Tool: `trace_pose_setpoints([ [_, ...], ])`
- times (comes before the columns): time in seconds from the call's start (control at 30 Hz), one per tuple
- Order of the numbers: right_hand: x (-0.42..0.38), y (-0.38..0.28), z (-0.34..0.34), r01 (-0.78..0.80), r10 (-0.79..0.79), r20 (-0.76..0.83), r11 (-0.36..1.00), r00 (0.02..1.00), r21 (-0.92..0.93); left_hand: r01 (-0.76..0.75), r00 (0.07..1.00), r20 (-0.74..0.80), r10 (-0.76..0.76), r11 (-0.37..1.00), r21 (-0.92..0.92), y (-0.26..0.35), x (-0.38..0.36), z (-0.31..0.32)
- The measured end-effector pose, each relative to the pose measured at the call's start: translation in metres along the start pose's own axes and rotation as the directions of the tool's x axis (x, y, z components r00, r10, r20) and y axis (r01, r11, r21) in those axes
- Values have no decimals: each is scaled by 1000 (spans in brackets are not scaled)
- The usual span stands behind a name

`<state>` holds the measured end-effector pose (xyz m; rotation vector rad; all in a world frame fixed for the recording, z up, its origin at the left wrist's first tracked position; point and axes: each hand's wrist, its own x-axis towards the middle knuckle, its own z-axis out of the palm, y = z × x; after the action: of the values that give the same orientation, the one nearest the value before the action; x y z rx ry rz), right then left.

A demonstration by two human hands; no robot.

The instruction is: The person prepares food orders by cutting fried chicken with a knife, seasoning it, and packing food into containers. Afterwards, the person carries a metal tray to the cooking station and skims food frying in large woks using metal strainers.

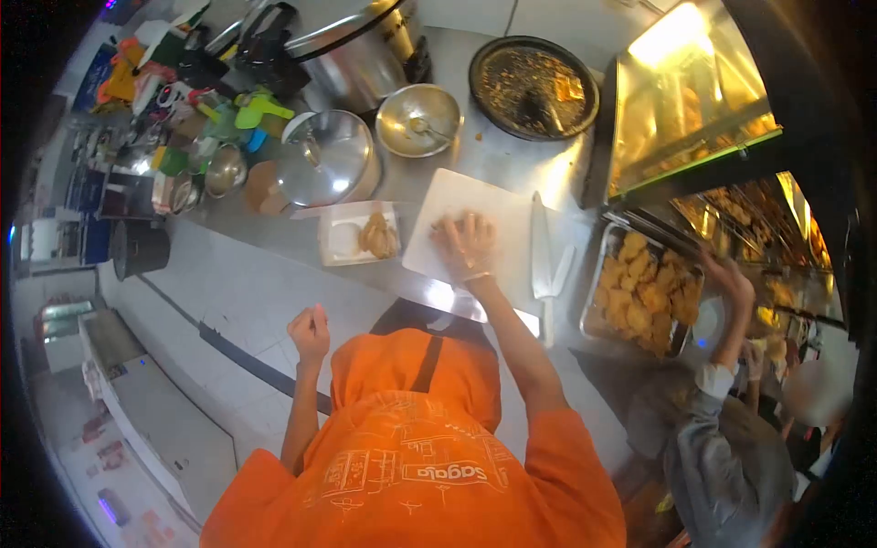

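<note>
Two hands, head view: right hand (466,242) fingers spread, palm down on the board (507,215); whether anything lies beneath, cannot tell. Left hand (310,332) curled into a fist, off the counter. Left of right hand: box (340,239) with food (377,237). Beyond: pot (327,160), bowl (395,123), mortar (498,78). Right of it: knife (541,245), between hand and tray (598,321) of fried pieces (647,290); co-worker's hand (728,279) near the tray.

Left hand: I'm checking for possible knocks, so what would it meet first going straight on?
The left hand would probably meet the counter's front edge, near the white container; its height is unclear.
</note>
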<state>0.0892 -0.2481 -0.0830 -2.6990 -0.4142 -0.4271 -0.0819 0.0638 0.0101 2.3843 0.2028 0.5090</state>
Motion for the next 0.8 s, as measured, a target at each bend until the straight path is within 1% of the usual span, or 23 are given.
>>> trace_pose_setpoints([
  [0.07,-1,14,36,83,-88,-46,992,995,-95,32,999,-36,-30,999,42,-10,8,-4],
  [0.17,14,38,31,34,-38,67,998,997,56,110,989,-107,-103,992,62,-27,34,-9],
  [0.23,23,58,38,42,-41,-12,996,999,81,173,971,-175,-161,983,57,-48,57,-16],
  [0.33,29,76,4,40,-26,265,998,964,-49,247,915,-327,-238,969,-13,-83,105,-23],
  [0.37,27,87,-5,-241,95,377,901,921,361,339,873,-334,-356,934,-109,-86,125,-26],
  [0.4,25,99,-13,-505,214,478,575,852,643,420,824,-323,-466,884,-206,-93,144,-30],
  [0.43,24,93,-15,-601,168,592,-2,788,799,382,852,-316,-418,908,-170,-118,161,-25],
  [0.47,23,88,-17,-520,120,695,-578,709,629,333,884,-302,-358,934,-132,-145,178,-19],
  [0.53,43,59,-42,-367,29,645,-803,764,470,214,955,-198,-222,975,-63,-179,202,-19],
  [0.57,72,9,-60,-333,159,681,-778,715,532,149,978,-140,-153,988,-36,-193,214,-16],
  [0.6,103,-43,-79,-315,287,703,-741,650,593,128,985,-100,-140,984,-121,-200,225,-15],
  [0.67,134,-94,-69,-322,31,614,-831,788,455,104,994,-3,-109,953,-285,-200,234,-19],
  [0.7,149,-131,-61,-285,19,557,-845,830,453,154,986,-6,-169,912,-379,-201,237,-19],
  [0.73,173,-159,-45,-335,-128,521,-884,844,325,204,973,-4,-232,860,-468,-201,239,-18],
  [0.77,187,-191,-23,-287,-94,510,-905,855,315,248,955,2,-296,796,-552,-205,242,-17],
  [0.8,214,-241,-16,-281,-139,524,-938,840,201,315,937,8,-349,837,-448,-212,245,-15],
])
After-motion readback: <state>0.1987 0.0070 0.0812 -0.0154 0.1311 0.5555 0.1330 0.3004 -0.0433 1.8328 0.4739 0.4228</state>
